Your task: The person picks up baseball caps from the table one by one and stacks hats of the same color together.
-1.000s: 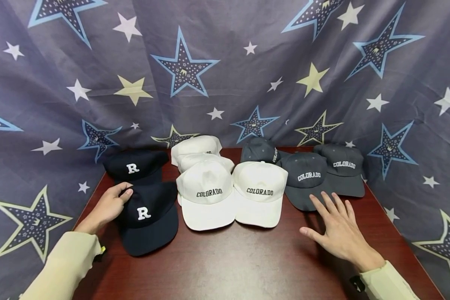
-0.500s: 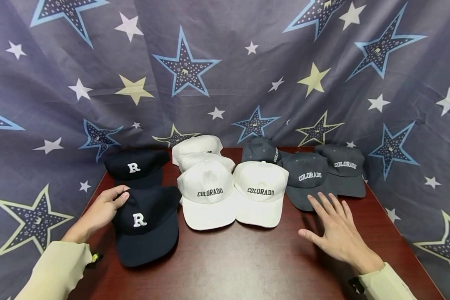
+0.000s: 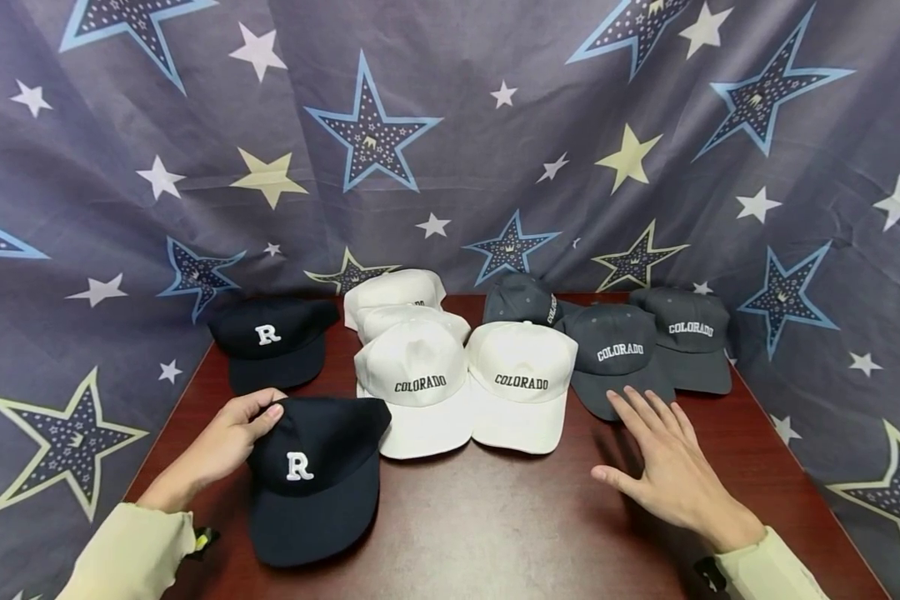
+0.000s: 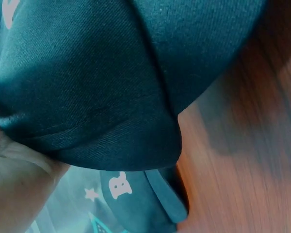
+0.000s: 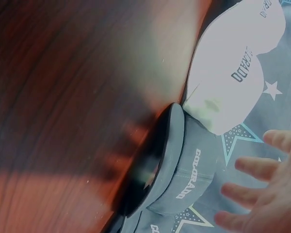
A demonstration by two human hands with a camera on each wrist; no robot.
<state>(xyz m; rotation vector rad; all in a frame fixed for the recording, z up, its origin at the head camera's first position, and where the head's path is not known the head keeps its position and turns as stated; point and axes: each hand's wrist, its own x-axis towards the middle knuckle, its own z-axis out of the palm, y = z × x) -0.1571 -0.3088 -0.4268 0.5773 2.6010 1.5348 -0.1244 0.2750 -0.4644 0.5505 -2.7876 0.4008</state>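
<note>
My left hand [image 3: 228,442] pinches the crown of a navy baseball cap [image 3: 315,479] with a white R, its brim facing me. In the left wrist view the cap's dark cloth [image 4: 87,97] fills the upper part and part of the hand [image 4: 19,179] shows at its edge. Behind it lies a second navy cap [image 3: 273,333], also marked R. My right hand [image 3: 667,467] is spread with straight fingers and holds nothing, just in front of a dark grey COLORADO cap [image 3: 611,342]; in the right wrist view its fingers [image 5: 254,170] show at the lower right.
Several white COLORADO caps [image 3: 521,362] stand overlapping in the middle of the dark red table [image 3: 495,517]. More grey caps [image 3: 690,325] sit at the right rear. A star-patterned curtain [image 3: 450,150] hangs behind and beside the table.
My left hand has drawn the front navy cap toward me and then to the right, away from the navy cap behind. The right hand has shifted only slightly left.
</note>
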